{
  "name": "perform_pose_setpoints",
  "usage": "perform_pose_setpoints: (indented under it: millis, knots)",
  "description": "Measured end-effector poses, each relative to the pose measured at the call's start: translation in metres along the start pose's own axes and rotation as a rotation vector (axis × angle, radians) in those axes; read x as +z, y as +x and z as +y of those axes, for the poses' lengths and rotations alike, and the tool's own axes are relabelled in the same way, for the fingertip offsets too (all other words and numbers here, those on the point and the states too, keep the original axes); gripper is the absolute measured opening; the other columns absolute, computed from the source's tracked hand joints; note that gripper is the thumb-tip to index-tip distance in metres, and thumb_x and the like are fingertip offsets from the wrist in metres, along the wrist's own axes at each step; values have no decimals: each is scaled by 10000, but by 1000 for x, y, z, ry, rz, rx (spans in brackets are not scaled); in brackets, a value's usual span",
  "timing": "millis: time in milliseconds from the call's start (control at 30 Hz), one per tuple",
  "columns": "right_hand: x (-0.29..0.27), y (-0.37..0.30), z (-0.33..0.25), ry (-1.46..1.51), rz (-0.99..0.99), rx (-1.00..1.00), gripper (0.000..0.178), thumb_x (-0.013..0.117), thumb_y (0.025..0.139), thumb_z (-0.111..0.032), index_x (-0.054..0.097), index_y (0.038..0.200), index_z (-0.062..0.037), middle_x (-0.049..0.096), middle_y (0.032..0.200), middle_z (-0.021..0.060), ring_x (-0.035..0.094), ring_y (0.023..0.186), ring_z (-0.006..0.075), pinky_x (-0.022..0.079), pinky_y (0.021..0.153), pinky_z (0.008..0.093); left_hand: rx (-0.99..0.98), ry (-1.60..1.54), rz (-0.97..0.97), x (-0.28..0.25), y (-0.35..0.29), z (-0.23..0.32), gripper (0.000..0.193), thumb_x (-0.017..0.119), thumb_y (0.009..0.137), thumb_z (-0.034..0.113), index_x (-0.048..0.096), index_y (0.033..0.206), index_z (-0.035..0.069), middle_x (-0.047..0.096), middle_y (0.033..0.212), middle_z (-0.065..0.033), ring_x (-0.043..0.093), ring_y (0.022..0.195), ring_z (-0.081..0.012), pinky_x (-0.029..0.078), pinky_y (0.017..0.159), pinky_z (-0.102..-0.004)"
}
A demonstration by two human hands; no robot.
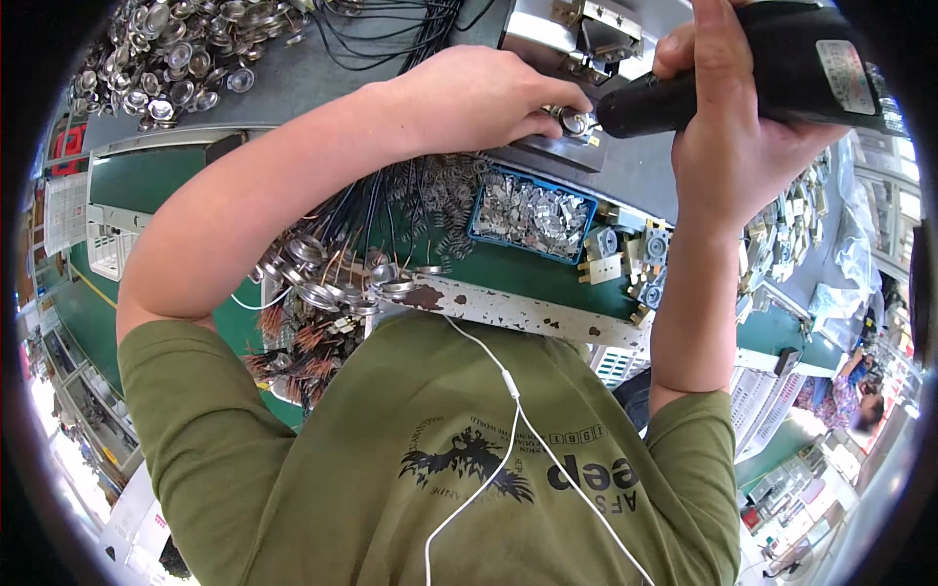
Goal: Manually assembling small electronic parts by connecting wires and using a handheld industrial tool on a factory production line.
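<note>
My left hand (474, 98) reaches in over the bench with its thumb and fingers pinched on a small round metal cup part (573, 121). It is held against a metal block (562, 154) on the bench. My right hand (728, 127) is wrapped round a black electric screwdriver (782, 73), with its thumb along the near side. The tapered nose of the tool points left, and its thin tip is right at the metal part; whether they touch is hard to tell. Behind both hands stands a metal fixture (596, 39).
Loose round metal cups (181, 59) are heaped at the far left, beside black wires (410, 39). Nearer lie springs (445, 195), a blue tray (477, 223) of small metal pieces, switch-like parts (650, 259) and wired cups (322, 273). A chipped white rail (518, 308) runs before me.
</note>
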State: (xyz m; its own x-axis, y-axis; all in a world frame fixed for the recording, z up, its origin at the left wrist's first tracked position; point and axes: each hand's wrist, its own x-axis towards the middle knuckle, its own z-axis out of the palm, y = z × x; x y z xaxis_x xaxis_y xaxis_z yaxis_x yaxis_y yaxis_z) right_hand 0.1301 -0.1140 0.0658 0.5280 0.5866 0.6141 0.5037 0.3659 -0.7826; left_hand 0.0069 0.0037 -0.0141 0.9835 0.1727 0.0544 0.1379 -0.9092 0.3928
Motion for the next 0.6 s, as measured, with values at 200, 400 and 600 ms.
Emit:
perform_pose_setpoints:
  millis: [200,400,600]
  knots:
    - [3,6,2,36,40,-42,150,707,936,-10,630,1058,31,710,902,93,619,574,99,502,506,227,14,63,-1,1,1,3,364,623,969,372,630,1326,302,737,990,-95,720,913,-322,580,783,-457]
    - [-15,3,-1,-44,12,-61,247,706,921,4,611,1141,64,705,880,131,641,597,140,534,541,269,257,294,211,-3,-1,12,348,687,902,231,664,1249,217,698,901,-70,714,931,-246,576,741,-386]
    - [-19,20,-8,94,122,-109,229,698,917,-3,653,1096,132,659,735,141,628,589,192,540,589,335,568,271,-51,27,-9,48,63,692,764,172,725,710,173,703,758,4,706,823,-190,522,725,-342]
